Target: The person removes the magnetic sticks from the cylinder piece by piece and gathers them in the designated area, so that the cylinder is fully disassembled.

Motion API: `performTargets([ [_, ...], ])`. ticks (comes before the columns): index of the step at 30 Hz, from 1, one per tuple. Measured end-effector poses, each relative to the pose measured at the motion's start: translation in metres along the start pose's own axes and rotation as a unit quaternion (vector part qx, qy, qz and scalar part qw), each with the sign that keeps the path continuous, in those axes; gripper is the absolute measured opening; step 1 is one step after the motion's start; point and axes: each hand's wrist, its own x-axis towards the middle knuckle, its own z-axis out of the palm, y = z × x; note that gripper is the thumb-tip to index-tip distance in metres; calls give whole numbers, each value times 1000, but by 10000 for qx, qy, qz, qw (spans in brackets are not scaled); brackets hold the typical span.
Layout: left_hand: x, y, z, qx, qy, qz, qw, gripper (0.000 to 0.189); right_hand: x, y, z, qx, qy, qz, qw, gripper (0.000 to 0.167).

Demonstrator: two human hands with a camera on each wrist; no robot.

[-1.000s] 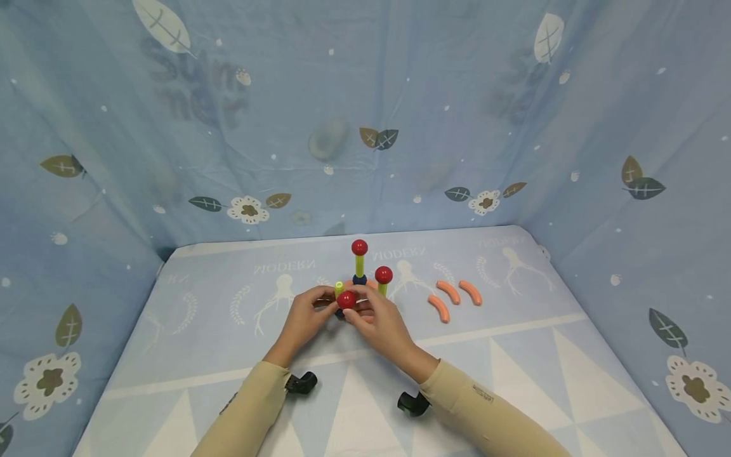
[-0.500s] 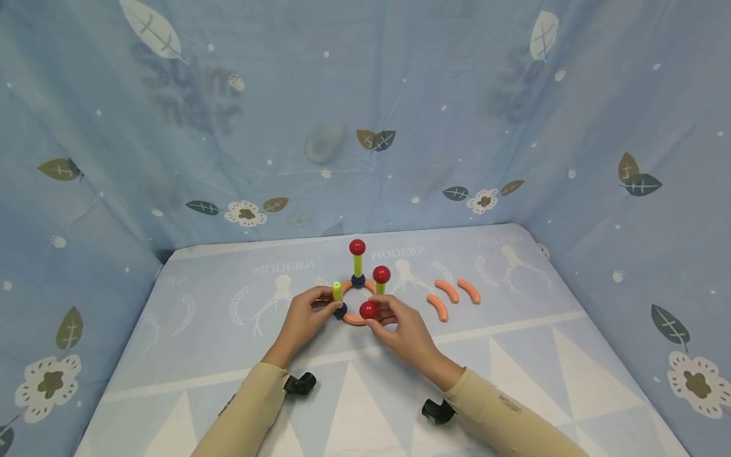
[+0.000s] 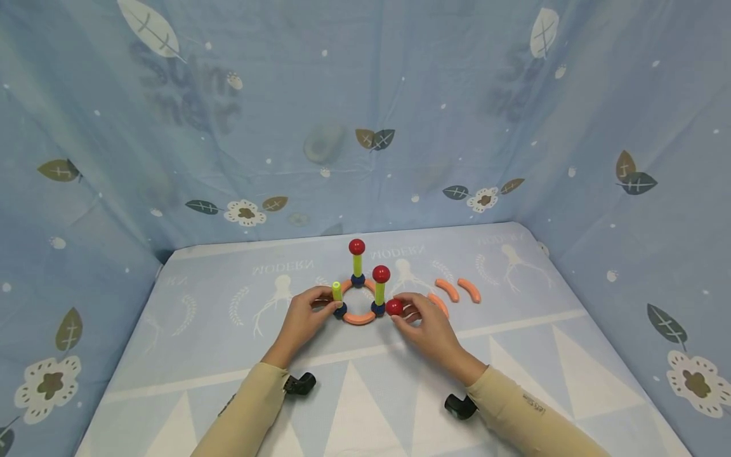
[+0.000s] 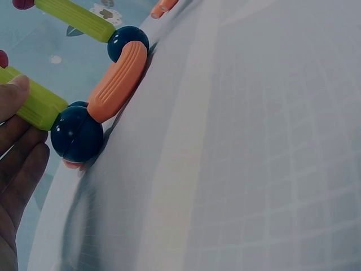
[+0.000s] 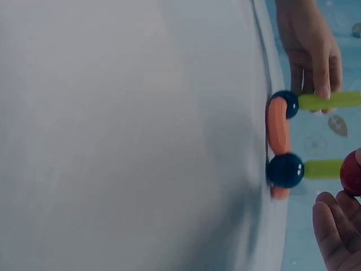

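Observation:
A ring of curved orange rods and dark blue balls lies on the table, with yellow-green rods standing up from the blue balls. Two of these rods, the far one and the right one, carry red balls on top. My left hand pinches the left rod, whose top end is bare, just above its blue ball. Just right of the ring, my right hand holds a loose red ball between thumb and fingers.
Several loose curved orange rods lie right of the ring, including one and another; the nearest is partly behind my right hand. Blue patterned cloth hangs around the back and sides of the table.
My right hand has carried the red ball rightward, from beside the left rod, past the ring's front, to its right side. My left hand stays on the left rod.

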Motion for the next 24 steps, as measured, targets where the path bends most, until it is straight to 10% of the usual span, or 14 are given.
performTargets([
  [24,-1,-1,1,3,21,96,10000,22,89,65,-13,-543,-170,1459,9877,40],
])
